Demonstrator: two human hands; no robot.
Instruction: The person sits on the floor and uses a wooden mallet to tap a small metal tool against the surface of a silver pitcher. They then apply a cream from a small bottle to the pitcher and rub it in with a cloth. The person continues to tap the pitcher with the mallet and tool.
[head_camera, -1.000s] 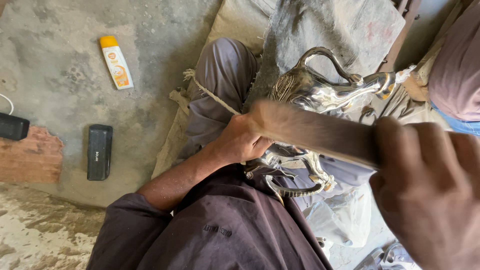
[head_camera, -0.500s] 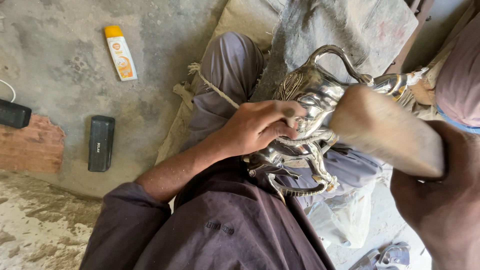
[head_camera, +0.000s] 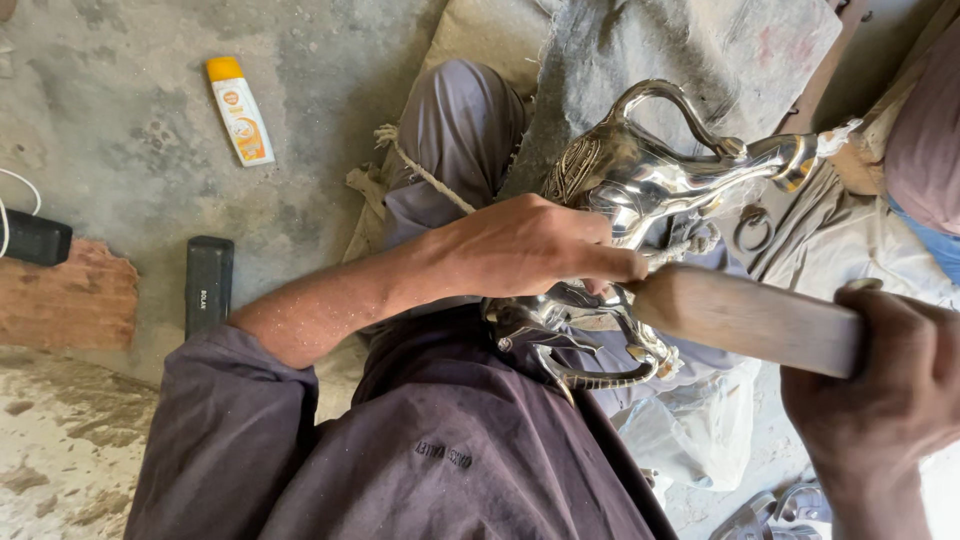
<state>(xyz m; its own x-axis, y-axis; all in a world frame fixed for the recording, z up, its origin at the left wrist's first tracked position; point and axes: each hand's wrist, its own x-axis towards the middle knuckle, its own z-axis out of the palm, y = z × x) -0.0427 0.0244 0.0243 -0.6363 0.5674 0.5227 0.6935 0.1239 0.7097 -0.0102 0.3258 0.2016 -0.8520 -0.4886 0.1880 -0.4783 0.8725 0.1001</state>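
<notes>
1. Silver metal ornament (head_camera: 640, 190) lies across the person's lap, under the left hand (head_camera: 530, 245), whose fingers press closed on it.
2. Right hand (head_camera: 885, 375) is wrapped around a wooden mallet (head_camera: 745, 315), just beside the left fingertips.
3. Yellow bottle (head_camera: 240, 110) lies on the floor, well beyond the left hand.

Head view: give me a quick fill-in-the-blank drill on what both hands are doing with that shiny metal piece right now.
1. The left hand presses down on the shiny ____ ornament lying across the lap.
2. The right hand grips a thick ____ handle.
3. On the concrete floor lies a white bottle with a ____ cap.
4. Beside the black box sits a reddish ____.

Missing words: metal; wooden; yellow; brick
</notes>
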